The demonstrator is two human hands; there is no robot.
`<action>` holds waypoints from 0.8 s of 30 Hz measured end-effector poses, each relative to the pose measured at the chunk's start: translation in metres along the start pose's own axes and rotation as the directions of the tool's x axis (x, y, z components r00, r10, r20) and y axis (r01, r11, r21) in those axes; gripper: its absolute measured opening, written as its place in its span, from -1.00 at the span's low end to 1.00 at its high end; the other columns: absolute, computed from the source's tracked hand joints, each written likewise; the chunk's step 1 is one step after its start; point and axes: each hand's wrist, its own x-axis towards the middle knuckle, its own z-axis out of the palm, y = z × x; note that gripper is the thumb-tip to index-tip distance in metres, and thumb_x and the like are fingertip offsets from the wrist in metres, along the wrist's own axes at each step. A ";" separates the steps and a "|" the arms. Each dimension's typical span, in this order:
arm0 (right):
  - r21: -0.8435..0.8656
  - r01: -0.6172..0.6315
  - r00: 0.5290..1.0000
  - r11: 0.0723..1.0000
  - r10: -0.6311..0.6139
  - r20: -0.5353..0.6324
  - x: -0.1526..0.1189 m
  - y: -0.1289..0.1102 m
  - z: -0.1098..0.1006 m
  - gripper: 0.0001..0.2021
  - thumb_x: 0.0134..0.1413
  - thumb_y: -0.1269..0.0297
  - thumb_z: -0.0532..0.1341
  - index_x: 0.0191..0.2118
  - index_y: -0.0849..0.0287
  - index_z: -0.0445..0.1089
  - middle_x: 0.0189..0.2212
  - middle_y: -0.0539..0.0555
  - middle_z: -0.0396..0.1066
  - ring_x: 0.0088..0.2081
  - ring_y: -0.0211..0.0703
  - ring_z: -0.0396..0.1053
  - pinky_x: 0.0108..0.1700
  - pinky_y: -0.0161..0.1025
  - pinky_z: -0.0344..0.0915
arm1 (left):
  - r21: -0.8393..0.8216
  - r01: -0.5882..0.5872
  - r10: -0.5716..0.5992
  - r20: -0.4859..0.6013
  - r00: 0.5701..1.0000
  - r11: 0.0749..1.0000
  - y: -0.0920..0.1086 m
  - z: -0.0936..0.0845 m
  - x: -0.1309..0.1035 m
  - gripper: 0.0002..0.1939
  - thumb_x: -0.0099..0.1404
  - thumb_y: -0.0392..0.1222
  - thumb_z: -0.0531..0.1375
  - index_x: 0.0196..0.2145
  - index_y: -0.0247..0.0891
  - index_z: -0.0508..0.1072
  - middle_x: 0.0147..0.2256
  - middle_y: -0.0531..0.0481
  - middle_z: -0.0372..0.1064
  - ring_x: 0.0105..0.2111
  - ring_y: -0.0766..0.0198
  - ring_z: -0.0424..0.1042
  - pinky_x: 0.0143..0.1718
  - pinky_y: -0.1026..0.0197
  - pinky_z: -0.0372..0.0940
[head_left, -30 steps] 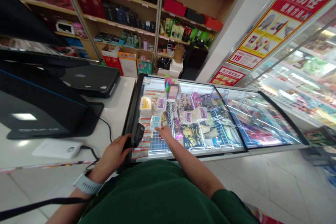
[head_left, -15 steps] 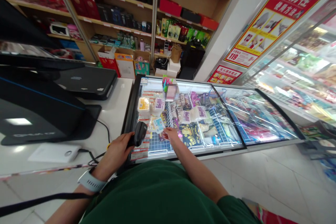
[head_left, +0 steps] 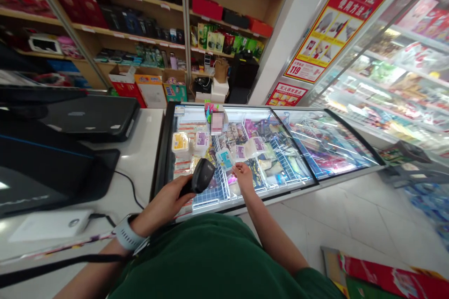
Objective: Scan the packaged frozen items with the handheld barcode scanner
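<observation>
While the right hand [head_left: 243, 175] pinches a small blue-and-white ice-cream pack [head_left: 225, 159] by its lower edge, the pack stands tilted above the chest freezer [head_left: 164, 140], over the wire basket divider and just beside the head of the black barcode scanner [head_left: 202, 175]. The left hand [head_left: 167, 203] is wrapped around the scanner's handle, its nose turned toward the pack; a smartwatch [head_left: 125, 235] sits on that wrist.

The grip on the pack looks slight, only fingertips at one edge, so a cold, slick wrapper could slip and drop back among the other frozen packs [head_left: 252, 147] below. The scanner is very close to the pack and at an angle, so I judge a misread possible if the code faces away or the wrapper is creased; I cannot tell where the code lies. The scanner's cable [head_left: 131, 187] trails across the white counter [head_left: 140, 159] beside the till screen [head_left: 42, 168], and a wide swing of the left arm might snag it.

Compared with a second ago, the right hand has come up out of the freezer, where it was reaching down among the tubs, and now carries the pack. The scanner has risen and swung right to meet it. The view has also shifted rightward, showing more floor and a red carton at the lower right.
</observation>
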 end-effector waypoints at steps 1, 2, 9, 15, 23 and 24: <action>0.004 0.024 1.000 1.000 -0.024 -0.006 0.000 -0.002 -0.001 -0.67 -0.19 0.09 0.32 -0.29 0.18 0.36 -0.45 -0.01 0.44 -0.43 -0.22 0.41 -0.33 -0.27 0.35 | -0.041 0.010 -0.008 0.030 1.000 0.999 0.005 -0.001 0.002 -0.48 0.27 -0.02 0.16 0.14 -0.29 0.32 0.08 -0.20 0.41 0.08 0.01 0.38 0.14 0.01 0.24; 0.006 0.046 0.999 0.999 -0.046 -0.012 0.000 -0.004 -0.002 -0.68 -0.17 0.10 0.31 -0.29 0.17 0.36 -0.44 -0.01 0.44 -0.43 -0.22 0.42 -0.31 -0.26 0.36 | -0.080 0.020 -0.015 0.066 0.998 0.997 0.010 -0.001 0.005 -0.48 0.27 0.00 0.17 0.13 -0.28 0.34 0.08 -0.18 0.42 0.07 0.01 0.39 0.13 0.03 0.26; -0.009 0.132 0.990 0.991 -0.132 -0.042 -0.003 -0.011 -0.003 -0.75 -0.12 0.16 0.30 -0.30 0.17 0.37 -0.44 -0.04 0.42 -0.43 -0.23 0.40 -0.28 -0.25 0.37 | -0.198 0.038 0.017 0.272 0.962 0.980 0.036 0.000 0.015 -0.59 0.28 -0.01 0.16 0.02 -0.23 0.41 0.00 -0.11 0.46 -0.02 0.08 0.42 0.10 0.08 0.26; -0.005 0.151 0.988 0.989 -0.151 -0.040 -0.008 -0.013 -0.003 -0.77 -0.10 0.16 0.29 -0.31 0.16 0.36 -0.43 -0.04 0.41 -0.45 -0.25 0.39 -0.31 -0.27 0.37 | -0.194 0.047 0.015 0.305 0.952 0.980 0.039 0.005 0.018 -0.65 0.27 -0.02 0.15 -0.06 -0.24 0.41 -0.12 -0.10 0.47 -0.10 0.08 0.43 0.00 0.10 0.30; -0.009 0.144 0.989 0.989 -0.145 -0.044 -0.006 -0.010 -0.003 -0.77 -0.10 0.17 0.29 -0.31 0.16 0.36 -0.42 -0.03 0.41 -0.43 -0.24 0.40 -0.30 -0.25 0.39 | -0.205 0.062 0.000 0.290 0.957 0.977 0.036 0.004 0.019 -0.62 0.26 0.01 0.16 -0.05 -0.26 0.41 -0.12 -0.10 0.48 -0.10 0.08 0.44 -0.03 0.11 0.31; -0.009 0.142 0.989 0.990 -0.142 -0.044 -0.006 -0.009 -0.003 -0.77 -0.11 0.17 0.29 -0.31 0.16 0.36 -0.42 -0.03 0.40 -0.43 -0.23 0.40 -0.30 -0.24 0.40 | -0.207 0.062 0.000 0.288 0.958 0.976 0.036 0.004 0.019 -0.63 0.26 0.00 0.16 -0.06 -0.26 0.42 -0.13 -0.11 0.48 -0.11 0.08 0.44 -0.04 0.11 0.31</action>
